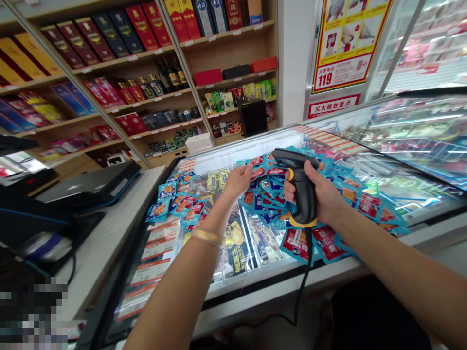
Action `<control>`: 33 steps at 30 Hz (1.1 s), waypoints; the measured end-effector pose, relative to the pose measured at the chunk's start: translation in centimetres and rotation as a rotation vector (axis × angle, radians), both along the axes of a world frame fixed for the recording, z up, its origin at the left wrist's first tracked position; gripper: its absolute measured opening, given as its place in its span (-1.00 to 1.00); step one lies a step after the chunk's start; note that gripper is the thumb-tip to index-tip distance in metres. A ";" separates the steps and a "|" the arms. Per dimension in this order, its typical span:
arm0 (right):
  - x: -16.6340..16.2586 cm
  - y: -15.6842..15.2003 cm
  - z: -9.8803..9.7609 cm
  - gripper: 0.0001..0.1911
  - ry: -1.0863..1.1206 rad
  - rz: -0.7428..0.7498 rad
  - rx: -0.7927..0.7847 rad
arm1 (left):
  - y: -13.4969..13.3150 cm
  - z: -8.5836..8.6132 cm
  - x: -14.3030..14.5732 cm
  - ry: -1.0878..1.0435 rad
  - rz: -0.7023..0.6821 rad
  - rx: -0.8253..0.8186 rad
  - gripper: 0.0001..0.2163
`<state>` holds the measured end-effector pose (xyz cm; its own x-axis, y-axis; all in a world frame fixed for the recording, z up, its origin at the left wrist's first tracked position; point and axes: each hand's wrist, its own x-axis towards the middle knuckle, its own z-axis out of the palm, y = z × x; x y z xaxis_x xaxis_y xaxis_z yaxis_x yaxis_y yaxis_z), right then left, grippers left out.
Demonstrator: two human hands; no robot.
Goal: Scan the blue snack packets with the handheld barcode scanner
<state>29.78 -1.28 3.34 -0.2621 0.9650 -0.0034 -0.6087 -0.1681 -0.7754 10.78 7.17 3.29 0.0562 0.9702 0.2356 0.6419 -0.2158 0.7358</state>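
Observation:
My right hand (324, 194) is wrapped round the handle of a black and yellow barcode scanner (304, 194), held upright above the freezer's glass lid. Its cable hangs from the handle's lower end, past the front edge. Farther left, my left hand (238, 182) has its fingers pinched together at the edge of a red and blue snack packet (257, 173); the fingertips are partly hidden. Around and below both hands lies a loose pile of small snack packets (268, 199). A smaller group of the packets (191, 209) lies left of my left forearm, beside several yellow packets (218, 181).
Under the glass of the chest freezer (222, 287) are packaged frozen goods. A counter (109, 228) with black equipment (89, 182) stands at left. Shelves (146, 53) of boxes and bottles line the back, with a white box (200, 142) before them.

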 end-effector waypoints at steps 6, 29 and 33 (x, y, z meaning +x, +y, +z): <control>-3.0 0.2 1.2 -0.59 -0.007 0.094 0.053 | -1.9 1.3 -7.0 -0.109 0.011 0.018 -0.54; -11.0 1.1 -3.1 -0.54 -0.098 0.361 -0.075 | -6.4 -3.8 -15.1 0.755 0.397 -0.073 -0.36; -10.9 1.0 -3.1 -0.52 -0.101 0.358 -0.090 | -6.5 -3.9 -15.3 0.792 0.378 -0.087 -0.39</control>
<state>18.88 -0.26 0.24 -0.5765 0.8071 -0.1274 -0.4202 -0.4266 -0.8009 -4.57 0.70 -0.59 -0.1567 0.9696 0.1878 0.9875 0.1502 0.0487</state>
